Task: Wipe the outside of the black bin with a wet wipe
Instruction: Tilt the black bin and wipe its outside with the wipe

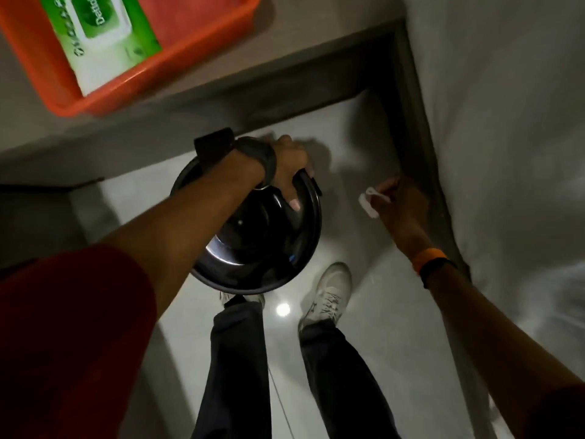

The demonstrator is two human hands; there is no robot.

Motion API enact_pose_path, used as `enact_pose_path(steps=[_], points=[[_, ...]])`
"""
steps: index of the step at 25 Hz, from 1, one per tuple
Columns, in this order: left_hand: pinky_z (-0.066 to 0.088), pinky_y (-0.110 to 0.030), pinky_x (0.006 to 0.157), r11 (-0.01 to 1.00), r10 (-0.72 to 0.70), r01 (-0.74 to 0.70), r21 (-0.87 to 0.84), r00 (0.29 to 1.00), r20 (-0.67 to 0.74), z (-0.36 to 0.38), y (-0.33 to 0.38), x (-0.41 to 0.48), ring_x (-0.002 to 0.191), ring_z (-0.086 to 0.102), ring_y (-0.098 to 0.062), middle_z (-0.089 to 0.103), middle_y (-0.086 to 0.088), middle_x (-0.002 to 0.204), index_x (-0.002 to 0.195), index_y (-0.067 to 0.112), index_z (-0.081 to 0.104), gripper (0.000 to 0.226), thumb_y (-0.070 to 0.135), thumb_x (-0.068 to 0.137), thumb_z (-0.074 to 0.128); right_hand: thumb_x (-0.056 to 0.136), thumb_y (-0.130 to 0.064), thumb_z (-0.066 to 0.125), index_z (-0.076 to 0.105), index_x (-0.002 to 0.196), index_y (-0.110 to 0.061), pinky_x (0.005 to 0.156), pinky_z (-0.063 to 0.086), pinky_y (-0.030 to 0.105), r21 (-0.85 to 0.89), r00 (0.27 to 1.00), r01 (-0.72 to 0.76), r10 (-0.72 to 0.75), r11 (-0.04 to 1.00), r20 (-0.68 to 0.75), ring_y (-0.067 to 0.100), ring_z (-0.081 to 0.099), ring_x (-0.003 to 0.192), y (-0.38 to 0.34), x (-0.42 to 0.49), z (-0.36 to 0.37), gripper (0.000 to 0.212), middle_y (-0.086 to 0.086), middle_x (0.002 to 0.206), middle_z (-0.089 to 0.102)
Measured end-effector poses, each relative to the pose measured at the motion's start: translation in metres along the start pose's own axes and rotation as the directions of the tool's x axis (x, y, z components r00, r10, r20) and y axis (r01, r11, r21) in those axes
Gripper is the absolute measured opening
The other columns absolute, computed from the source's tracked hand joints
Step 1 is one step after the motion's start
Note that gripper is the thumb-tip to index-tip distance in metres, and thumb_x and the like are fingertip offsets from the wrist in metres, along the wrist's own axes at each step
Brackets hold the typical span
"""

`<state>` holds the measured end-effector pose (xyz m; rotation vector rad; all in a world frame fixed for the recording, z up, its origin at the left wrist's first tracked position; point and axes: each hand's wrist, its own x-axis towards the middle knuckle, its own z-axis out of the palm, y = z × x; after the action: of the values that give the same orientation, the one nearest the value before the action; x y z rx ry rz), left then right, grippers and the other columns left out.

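Note:
The round black bin (269,248) is seen from above, its shiny lid facing me, over the pale floor in front of my feet. My left hand (289,171) grips the bin's far rim, thumb lying on the lid. A small crumpled white wet wipe (368,201) is pinched in my right hand (402,205), which hangs to the right of the bin, a hand's width away from it and not touching it.
An orange tray (190,58) on the grey counter at top left holds a green pack of wipes (104,36). A white bed or sheet (506,137) fills the right side, with a dark frame edge (421,137). My white shoes (329,293) stand on the glossy floor.

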<state>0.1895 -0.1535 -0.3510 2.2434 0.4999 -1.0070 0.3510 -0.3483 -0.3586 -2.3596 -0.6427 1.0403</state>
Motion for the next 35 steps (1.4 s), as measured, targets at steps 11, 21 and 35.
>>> enact_pose_path(steps=[11, 21, 35], points=[[0.038, -0.035, 0.091, 0.969, -0.006, -0.002, -0.248, 1.0, -0.031, 0.041, -0.016, -0.106, 0.1, 0.044, -0.009, 0.059, 0.011, 0.101, 0.087, 0.03, 0.063, 0.041, 0.022, 0.057, 0.09, 0.094, -0.013, 0.071, 0.073, 0.103, -0.017, 0.098, 0.06, 0.038, 0.698, 0.926, -0.377, 0.253, 0.609, 0.28, 0.025, 0.071, 0.112, -0.021, -0.054, 0.052, 0.011, 0.007, 0.115, 0.074], [0.042, -0.022, 0.069, 0.928, 0.037, -0.068, -0.366, 0.995, -0.09, 0.077, -0.053, -0.115, 0.079, 0.057, -0.015, 0.061, 0.006, 0.078, 0.072, 0.014, 0.065, 0.024, 0.004, 0.064, 0.085, 0.099, -0.018, 0.056, 0.064, 0.118, -0.007, 0.116, 0.046, 0.051, 0.042, 0.862, 0.46, -0.458, 0.887, 0.218, 0.022, 0.059, 0.134, -0.037, -0.084, 0.107, 0.023, 0.002, 0.14, 0.063], [0.036, 0.003, 0.063, 0.913, 0.038, -0.088, -0.398, 0.99, -0.133, 0.072, -0.069, -0.11, 0.074, 0.057, -0.002, 0.063, 0.005, 0.079, 0.071, 0.012, 0.066, 0.022, 0.001, 0.065, 0.084, 0.107, -0.039, 0.031, 0.017, 0.164, -0.012, 0.133, 0.002, 0.047, -0.313, 0.705, 0.706, -0.589, 0.635, 0.396, 0.024, 0.013, 0.162, -0.001, -0.045, 0.139, 0.064, 0.009, 0.173, 0.017]])
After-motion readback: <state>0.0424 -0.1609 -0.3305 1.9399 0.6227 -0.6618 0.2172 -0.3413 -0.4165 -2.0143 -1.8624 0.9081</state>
